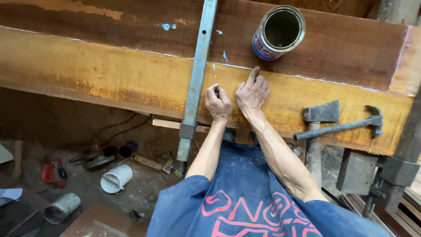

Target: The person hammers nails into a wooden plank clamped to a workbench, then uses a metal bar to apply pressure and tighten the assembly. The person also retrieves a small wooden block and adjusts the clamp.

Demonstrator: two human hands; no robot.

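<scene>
Wooden plank [131, 74]: left hand [218, 103] pinching something small, unidentifiable; right hand [251, 93] flat, fingers together. Open tin [279, 31] near; a knock risks tipping it.

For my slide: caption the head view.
Both hands, left hand and right hand, rest on an orange-stained plank.

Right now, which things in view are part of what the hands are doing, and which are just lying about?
In use: left hand, fingers curled on the yellow plank; right hand, flat on it.

Lying about: open tin can, hatchet, claw hammer, metal bar, white cup on the floor.
</scene>
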